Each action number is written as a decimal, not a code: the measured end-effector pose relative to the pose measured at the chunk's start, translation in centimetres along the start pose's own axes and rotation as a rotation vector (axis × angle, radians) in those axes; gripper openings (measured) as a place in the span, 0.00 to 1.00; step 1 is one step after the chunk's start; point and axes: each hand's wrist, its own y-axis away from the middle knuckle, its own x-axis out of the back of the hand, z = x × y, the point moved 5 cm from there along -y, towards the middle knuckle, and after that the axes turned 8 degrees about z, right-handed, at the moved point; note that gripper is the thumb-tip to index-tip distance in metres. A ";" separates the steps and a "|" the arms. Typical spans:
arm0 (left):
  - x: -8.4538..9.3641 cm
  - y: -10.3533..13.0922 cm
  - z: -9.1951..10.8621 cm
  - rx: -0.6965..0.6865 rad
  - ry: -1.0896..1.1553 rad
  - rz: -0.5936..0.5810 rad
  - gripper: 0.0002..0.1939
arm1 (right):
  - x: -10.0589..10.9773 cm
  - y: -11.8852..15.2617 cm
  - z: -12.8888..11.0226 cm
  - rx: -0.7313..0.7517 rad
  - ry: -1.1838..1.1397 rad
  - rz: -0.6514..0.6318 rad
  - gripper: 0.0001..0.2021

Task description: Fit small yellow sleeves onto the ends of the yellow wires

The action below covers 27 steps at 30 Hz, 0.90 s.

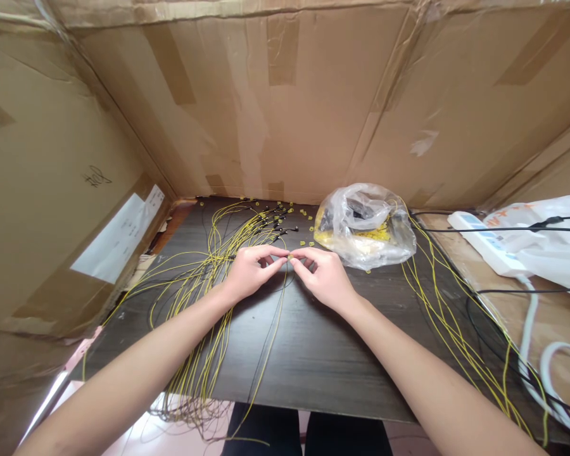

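Both hands meet at the middle of the dark table. My left hand (259, 269) pinches thumb and forefinger at a small yellow piece (290, 256). From the other side, my right hand (323, 273) pinches the same piece with its fingertips. A thin yellow wire (276, 323) runs down from between the hands over the table's front edge. Fingertips hide part of the piece. Left of my hands lies a bundle of yellow wires (218, 278) with black ends, and small yellow pieces are scattered behind.
A clear plastic bag (365, 228) with yellow pieces sits at the back right. More yellow wires (432, 285) cross the table's right side. Beyond them are a white power strip (487, 244), cables and white plastic. Cardboard walls (247, 114) enclose the back and sides.
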 end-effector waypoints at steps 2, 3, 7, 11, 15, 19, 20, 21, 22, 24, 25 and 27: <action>0.0 0.0 0.2 -0.022 -0.009 0.002 0.07 | 0.1 0.0 -0.1 0.015 0.002 0.014 0.08; 0.0 0.0 0.2 -0.030 -0.012 0.004 0.07 | 0.1 0.0 -0.1 0.021 0.008 0.020 0.07; 0.1 0.0 0.4 -0.040 -0.025 0.006 0.06 | 0.1 0.0 -0.3 0.032 0.033 0.040 0.07; 0.1 0.0 0.4 -0.044 -0.022 0.003 0.06 | 0.1 0.1 -0.3 0.032 0.049 0.046 0.06; 0.1 0.0 0.4 -0.047 -0.025 0.011 0.06 | 0.1 0.1 -0.3 0.031 0.054 0.049 0.06; 0.1 0.0 0.4 -0.052 -0.036 0.018 0.06 | 0.2 0.1 -0.4 0.029 0.058 0.053 0.06; 0.1 0.0 0.4 -0.054 -0.039 0.019 0.06 | 0.2 0.1 -0.4 0.027 0.058 0.053 0.06; 0.2 0.0 0.5 -0.055 -0.040 0.021 0.06 | 0.2 0.1 -0.5 0.025 0.058 0.053 0.06; 0.2 0.0 0.5 -0.054 -0.041 0.023 0.06 | 0.2 0.1 -0.5 0.022 0.057 0.052 0.06; 0.1 0.0 0.5 -0.051 -0.036 0.020 0.06 | 0.2 0.1 -0.5 0.017 0.054 0.051 0.06; 0.1 0.1 0.5 -0.048 -0.031 0.017 0.06 | 0.2 0.1 -0.5 0.014 0.051 0.049 0.06; 0.1 0.1 0.5 -0.039 -0.021 0.011 0.06 | 0.3 0.1 -0.5 0.007 0.044 0.050 0.06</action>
